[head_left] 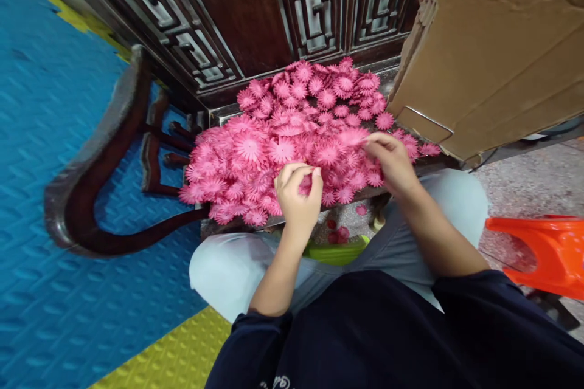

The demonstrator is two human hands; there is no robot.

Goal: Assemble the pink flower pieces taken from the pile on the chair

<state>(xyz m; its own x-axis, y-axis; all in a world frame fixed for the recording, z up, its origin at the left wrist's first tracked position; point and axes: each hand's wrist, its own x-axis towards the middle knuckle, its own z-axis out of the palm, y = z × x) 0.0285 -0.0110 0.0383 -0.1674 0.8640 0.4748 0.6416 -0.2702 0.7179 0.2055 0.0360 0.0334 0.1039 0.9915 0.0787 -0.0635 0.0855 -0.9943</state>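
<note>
I am looking down at a dark carved wooden chair (104, 152) whose seat serves as my surface; it is almost wholly covered by a heap of pink paper flowers (292, 127), layered daisy-like discs with fringed petals. The heap runs from the seat's back edge, against the fretwork chair back (255, 6), to the front edge just before my knees in pale grey trousers (228, 267).

My left hand (298, 191) sits at the front edge of the heap, fingers curled together with the tips pinched on a small pink flower piece (306, 183), mostly hidden by the fingers. My right hand (392, 161) rests on the right part of the heap, thumb and forefinger closed on a pink flower (353, 135) at the top of the pile.

A few loose flowers (340, 232) lie on the floor under the seat's front edge, near something lime green (337, 250) between my legs; I cannot tell what it is.

A large brown cardboard box (493, 42) leans against the chair's right side, touching the heap's edge. To the left the floor is blue foam matting (50, 134) with yellow tiles (177, 352); to the right it is speckled stone (520, 188), with an orange plastic stool (542, 252) just beside my right knee.
</note>
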